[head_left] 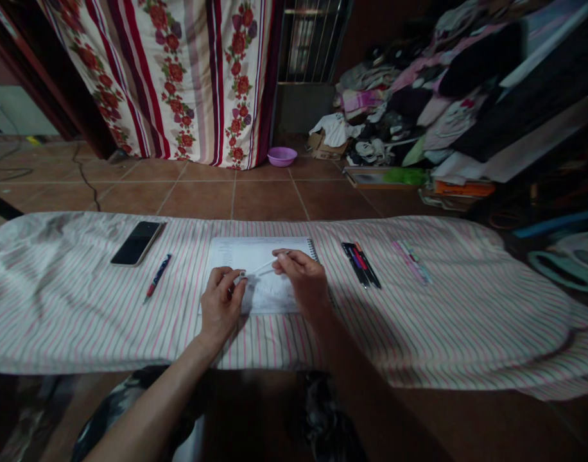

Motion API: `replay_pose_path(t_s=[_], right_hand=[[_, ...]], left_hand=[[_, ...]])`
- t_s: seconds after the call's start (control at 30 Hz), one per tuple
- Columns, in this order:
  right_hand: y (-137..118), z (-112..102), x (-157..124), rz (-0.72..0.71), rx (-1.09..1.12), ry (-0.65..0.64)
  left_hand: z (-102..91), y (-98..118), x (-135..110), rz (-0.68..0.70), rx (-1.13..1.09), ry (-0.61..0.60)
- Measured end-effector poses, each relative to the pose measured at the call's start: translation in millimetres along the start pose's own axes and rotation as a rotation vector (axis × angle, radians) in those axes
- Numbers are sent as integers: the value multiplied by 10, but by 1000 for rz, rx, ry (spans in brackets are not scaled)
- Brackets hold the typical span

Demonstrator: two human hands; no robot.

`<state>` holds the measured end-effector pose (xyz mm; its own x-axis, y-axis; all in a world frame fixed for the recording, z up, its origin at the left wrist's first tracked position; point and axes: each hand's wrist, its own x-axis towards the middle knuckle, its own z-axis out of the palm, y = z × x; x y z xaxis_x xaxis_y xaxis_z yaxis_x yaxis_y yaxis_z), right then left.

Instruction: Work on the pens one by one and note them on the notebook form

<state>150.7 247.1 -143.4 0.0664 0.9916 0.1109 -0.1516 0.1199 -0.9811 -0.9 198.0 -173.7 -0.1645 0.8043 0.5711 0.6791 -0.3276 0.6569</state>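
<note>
My left hand pinches a small pale round piece between thumb and fingertips; its kind is too small to make out. My right hand has its fingers closed on a thin white stick, which slants down toward the round piece. Whether the two pieces touch, I cannot tell. Beneath both hands lies an open spiral notebook with faint marks on its page and the coil along its right side. My hands cover part of the page.
A striped cloth covers the table. To the left lie a phone and a blue-and-red pen. Several dark pens and some pastel pens are on the right. A purple basin stands on the floor beyond.
</note>
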Motion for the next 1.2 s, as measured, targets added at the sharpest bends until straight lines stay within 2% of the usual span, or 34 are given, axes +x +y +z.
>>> replay_pose_path(t_s=[0.13, 0.33, 0.47, 0.63, 0.8, 1.03, 1.2], right_hand=[[-199, -52, -112, -150, -140, 7], [-269, -125, -137, -272, 30, 112], [-267, -159, -121, -293, 108, 148], [-337, -169, -190, -326, -14, 100], [-383, -169, -238, -332, -155, 49], [-347, -167, -221, -304, -198, 67], [-338, -155, -217, -279, -202, 25]], left_hand=[[38, -28, 6, 51, 119, 47], [75, -27, -10, 74, 367, -7], [99, 15, -27, 52, 405, -89], [155, 48, -56, 37, 387, -147], [190, 51, -72, 33, 362, -142], [190, 69, -82, 41, 362, -161], [189, 64, -86, 50, 366, -156]])
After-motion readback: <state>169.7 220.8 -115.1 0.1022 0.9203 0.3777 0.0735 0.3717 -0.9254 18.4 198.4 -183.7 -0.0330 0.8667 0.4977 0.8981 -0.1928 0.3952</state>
